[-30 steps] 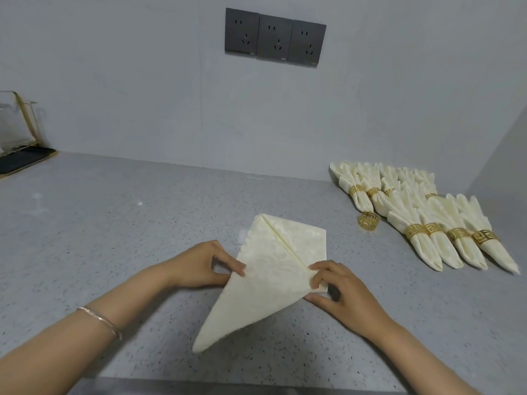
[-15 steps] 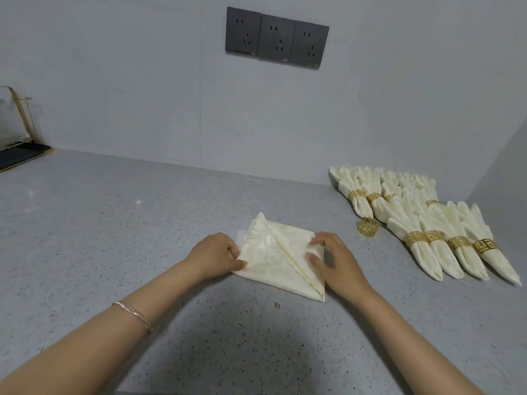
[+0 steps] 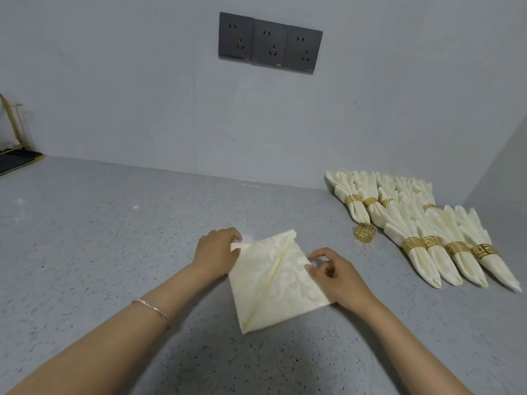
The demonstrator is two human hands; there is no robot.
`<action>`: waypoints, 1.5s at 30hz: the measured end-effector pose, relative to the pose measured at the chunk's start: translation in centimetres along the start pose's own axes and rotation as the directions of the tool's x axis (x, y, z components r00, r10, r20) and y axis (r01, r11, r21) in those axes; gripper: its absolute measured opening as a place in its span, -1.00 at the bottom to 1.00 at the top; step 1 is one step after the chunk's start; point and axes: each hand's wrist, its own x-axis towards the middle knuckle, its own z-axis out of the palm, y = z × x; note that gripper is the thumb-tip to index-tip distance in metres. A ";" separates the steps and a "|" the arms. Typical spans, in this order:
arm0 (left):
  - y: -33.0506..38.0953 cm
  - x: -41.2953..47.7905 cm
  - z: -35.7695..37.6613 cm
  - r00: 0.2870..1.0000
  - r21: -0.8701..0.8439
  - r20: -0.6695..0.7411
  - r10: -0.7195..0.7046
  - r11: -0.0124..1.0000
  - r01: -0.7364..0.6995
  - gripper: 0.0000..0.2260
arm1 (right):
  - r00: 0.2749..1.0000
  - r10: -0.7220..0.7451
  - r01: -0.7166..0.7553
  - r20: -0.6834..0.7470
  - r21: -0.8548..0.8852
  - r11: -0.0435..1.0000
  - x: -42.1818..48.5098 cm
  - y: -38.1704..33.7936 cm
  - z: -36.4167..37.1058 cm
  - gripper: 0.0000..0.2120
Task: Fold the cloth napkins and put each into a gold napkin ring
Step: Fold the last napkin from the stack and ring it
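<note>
Napkin [image 3: 273, 283] pinched at two corners on the countertop [image 3: 99, 238]

At nine o'clock in the view, hard against the left edge, a wire rack [image 3: 11, 132] stands over a dark tray [image 3: 17, 162]; the frame cuts off both. The grey speckled countertop runs from there across the whole scene.

The left forearm enters from seven o'clock with a thin bracelet [image 3: 152, 307] on its wrist. The left hand [image 3: 216, 252] is at the napkin's ten o'clock corner, fingers curled and pinching that corner of the cloth.

The cream, patterned napkin lies in the middle of the counter as a rough diamond. A fold line runs from its twelve o'clock tip down to its seven o'clock tip. High above it, at twelve o'clock on the wall, three dark sockets [image 3: 270, 42] sit side by side.

The right hand [image 3: 336, 277] is at the napkin's three o'clock corner. Its thumb and forefinger pinch the cloth there, and the other fingers are loosely curled behind.

At two o'clock from the napkin and apart from it, a loose gold ring [image 3: 365, 232] sits on the counter, just beside the tip of the nearest finished roll. Farther right, between two and three o'clock, the ringed napkins [image 3: 427, 238] lie in two overlapping rows. Each cream roll is in a gold band, with its pointed end toward the person and its fanned end toward the wall.
</note>
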 end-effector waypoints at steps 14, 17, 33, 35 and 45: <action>3.1 -5.7 3.5 0.972 0.215 0.229 0.049 0.971 -0.099 -0.52 | 0.966 -0.001 0.055 -0.259 0.200 0.978 0.1 -0.4 2.6 -0.75; 3.4 -5.6 3.4 0.964 0.164 0.263 0.045 0.982 -0.091 -0.52 | 0.952 -0.026 0.087 -0.304 0.190 0.978 0.0 -0.6 2.6 -0.77; 2.9 -6.2 3.3 0.931 0.290 0.322 0.173 0.918 -0.271 -0.49 | 0.957 -0.041 -0.035 -0.287 -0.257 0.966 0.5 -1.7 2.9 -0.79; 2.8 -6.1 3.4 0.931 0.285 0.312 0.188 0.917 -0.280 -0.49 | 0.952 -0.220 0.118 -0.212 -0.408 0.905 1.0 -1.9 2.4 -0.70; 2.1 -6.5 4.5 0.953 0.229 0.218 0.212 0.938 -0.261 -0.13 | 0.942 0.022 0.189 0.335 -0.584 0.789 4.7 0.4 2.4 -0.51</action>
